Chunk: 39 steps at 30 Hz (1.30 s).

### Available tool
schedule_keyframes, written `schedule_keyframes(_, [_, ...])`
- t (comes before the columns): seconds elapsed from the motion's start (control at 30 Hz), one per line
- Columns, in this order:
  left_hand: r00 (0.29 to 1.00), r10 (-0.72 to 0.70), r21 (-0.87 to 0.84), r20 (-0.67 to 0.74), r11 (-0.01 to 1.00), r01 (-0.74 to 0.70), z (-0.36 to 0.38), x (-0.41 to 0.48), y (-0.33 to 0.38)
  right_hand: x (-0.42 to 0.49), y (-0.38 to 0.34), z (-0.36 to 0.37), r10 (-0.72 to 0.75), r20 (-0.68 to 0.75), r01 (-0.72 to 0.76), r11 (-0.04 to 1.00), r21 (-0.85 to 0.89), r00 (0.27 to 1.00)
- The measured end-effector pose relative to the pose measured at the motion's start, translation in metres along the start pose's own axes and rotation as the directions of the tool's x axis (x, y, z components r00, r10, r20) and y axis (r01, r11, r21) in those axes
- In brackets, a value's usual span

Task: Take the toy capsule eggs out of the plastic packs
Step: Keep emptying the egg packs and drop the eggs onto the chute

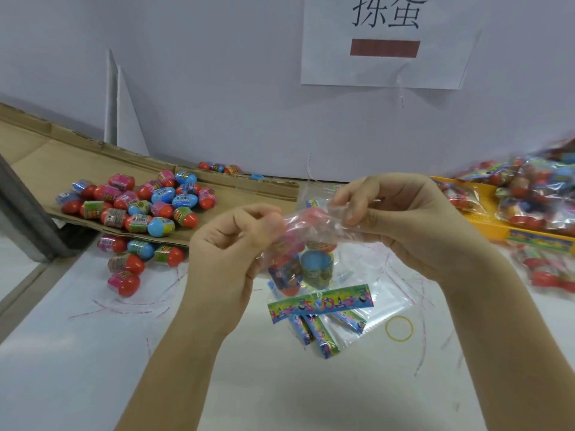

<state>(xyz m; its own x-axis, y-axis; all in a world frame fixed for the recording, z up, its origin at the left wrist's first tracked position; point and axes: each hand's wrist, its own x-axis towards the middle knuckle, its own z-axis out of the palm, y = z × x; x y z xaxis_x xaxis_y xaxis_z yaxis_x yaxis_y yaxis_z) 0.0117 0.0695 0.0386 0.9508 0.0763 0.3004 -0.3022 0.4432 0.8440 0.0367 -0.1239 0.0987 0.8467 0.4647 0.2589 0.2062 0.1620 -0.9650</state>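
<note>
A clear plastic pack (314,241) hangs above the table between both hands, its colourful header card (320,303) at the bottom. Inside it I make out a blue capsule egg (316,264) and two others beside and above it. My left hand (230,244) pinches the pack's upper left edge. My right hand (401,219) pinches the upper right edge, so the film is stretched between them. A heap of loose capsule eggs (140,203), red, blue and pink, lies on a cardboard sheet (62,160) at the left.
Several loose eggs (130,262) lie on the white table in front of the cardboard. Empty packs with header cards (323,334) and a yellow rubber band (399,328) lie below the hands. A yellow tray (485,222) piled with full packs (535,194) stands at the right.
</note>
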Motion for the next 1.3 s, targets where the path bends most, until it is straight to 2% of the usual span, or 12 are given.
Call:
schedule_keyframes(0.1, [0.999,0.043,0.112,0.028,0.993,-0.046,-0.001,-0.001,0.0,0.0,0.0,-0.003,0.005,-0.003,-0.005,1.0,-0.01,1.0])
schedule_keyframes(0.27, [0.994,0.038,0.078,0.106,0.996,-0.047,-0.006,0.001,0.001,0.0,0.0,-0.006,0.019,-0.001,-0.019,1.0,0.013,1.0])
schedule_keyframes(0.43, [0.987,-0.113,0.136,0.113,0.986,0.098,-0.008,0.001,0.008,0.0,0.001,-0.006,0.027,-0.003,-0.027,1.0,0.0,1.0])
schedule_keyframes(0.6, [0.982,-0.133,0.024,0.133,0.991,0.131,-0.005,0.001,0.013,-0.001,-0.003,-0.006,-0.027,0.07,0.029,0.999,-0.032,0.997])
schedule_keyframes(0.77, [0.981,-0.132,-0.049,0.141,0.989,0.14,-0.005,-0.001,0.017,-0.004,-0.009,-0.013,-0.012,0.144,0.028,0.993,-0.111,0.989])
schedule_keyframes(1.0, [0.982,-0.084,-0.095,0.168,0.99,0.101,-0.003,-0.003,0.018,-0.008,-0.016,-0.023,0.011,0.264,0.047,0.976,-0.213,0.964])
schedule_keyframes(1.07, [0.99,-0.049,-0.095,0.135,0.994,0.062,-0.005,-0.002,0.019,-0.013,-0.019,-0.035,0.042,0.298,0.031,0.971,-0.236,0.954])
schedule_keyframes(1.13, [0.996,0.017,-0.017,0.083,1.0,-0.016,-0.009,-0.001,0.02,-0.017,-0.022,-0.046,0.015,0.227,0.033,0.979,-0.203,0.974])
schedule_keyframes(1.23, [0.992,0.104,0.109,0.068,0.988,-0.111,-0.006,-0.001,0.017,-0.014,-0.022,-0.048,-0.052,0.033,0.054,0.997,-0.059,0.998])
schedule_keyframes(1.3, [0.986,0.146,0.138,0.085,0.978,-0.157,-0.005,-0.002,0.011,-0.008,-0.02,-0.036,-0.008,-0.014,0.007,0.999,-0.047,1.0])
